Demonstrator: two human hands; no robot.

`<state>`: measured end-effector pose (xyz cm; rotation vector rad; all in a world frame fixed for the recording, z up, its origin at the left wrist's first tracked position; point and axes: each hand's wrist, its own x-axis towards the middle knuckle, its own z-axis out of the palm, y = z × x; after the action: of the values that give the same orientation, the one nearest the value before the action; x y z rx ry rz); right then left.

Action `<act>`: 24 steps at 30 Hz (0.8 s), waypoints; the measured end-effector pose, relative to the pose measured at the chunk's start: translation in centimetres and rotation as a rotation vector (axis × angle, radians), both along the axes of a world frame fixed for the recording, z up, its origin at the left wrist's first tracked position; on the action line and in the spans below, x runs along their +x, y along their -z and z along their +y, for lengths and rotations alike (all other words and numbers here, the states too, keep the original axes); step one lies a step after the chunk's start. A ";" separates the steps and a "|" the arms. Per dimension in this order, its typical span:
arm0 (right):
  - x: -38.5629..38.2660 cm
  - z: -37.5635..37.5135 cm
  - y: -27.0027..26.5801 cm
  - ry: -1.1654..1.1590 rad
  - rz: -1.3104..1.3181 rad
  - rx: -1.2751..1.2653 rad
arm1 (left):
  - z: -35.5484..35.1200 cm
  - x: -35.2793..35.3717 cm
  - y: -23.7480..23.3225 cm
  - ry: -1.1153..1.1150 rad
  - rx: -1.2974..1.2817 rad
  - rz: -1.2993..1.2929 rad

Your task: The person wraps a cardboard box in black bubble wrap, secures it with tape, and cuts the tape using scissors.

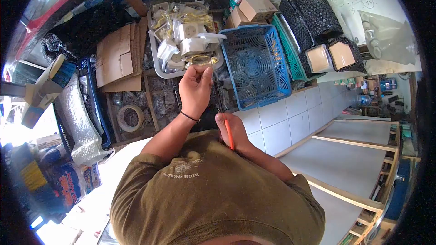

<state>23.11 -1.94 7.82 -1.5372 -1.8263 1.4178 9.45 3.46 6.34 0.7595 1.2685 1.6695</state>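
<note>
My left hand (196, 90) is closed, thumb against curled fingers, at the near edge of a white tray (160, 69). Whatever it may hold is hidden by the fingers. The tray is heaped with white socket-like pieces (188, 30) and brass-coloured parts (200, 59) in clear plastic bags. Lower and to the right, my right hand (234, 129) is wrapped round a thin orange-handled tool (229, 134), its handle slanting down towards my shirt. A dark narrow length shows above that hand. Beside the tray stands a blue plastic basket (228, 70) with openwork sides.
Brown cardboard boxes (258, 9) and a green basket (290, 56) stand beyond the blue basket. Bubble-wrapped packages (318, 13) lie at the right. Cardboard sheets (119, 59) and a tape roll (130, 118) are on the left. A wooden-framed panel (349, 154) stretches along the lower right.
</note>
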 end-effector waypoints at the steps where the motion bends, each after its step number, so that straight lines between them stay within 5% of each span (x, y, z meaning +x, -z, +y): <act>1: 0.1 -0.2 0.2 0.001 0.000 0.001 | -0.1 -0.1 0.0 0.001 0.001 0.000; 16: 1.0 -0.9 1.2 -0.083 0.000 -0.022 | -1.2 -0.6 -0.6 0.036 -0.043 -0.043; 24: 1.9 -0.1 -0.2 -0.254 -0.059 -0.093 | -1.6 -1.9 0.0 -0.069 -0.057 0.149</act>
<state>25.06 -2.00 8.05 -1.4444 -2.0784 1.6050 7.56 1.86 6.30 0.8261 1.4547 1.6485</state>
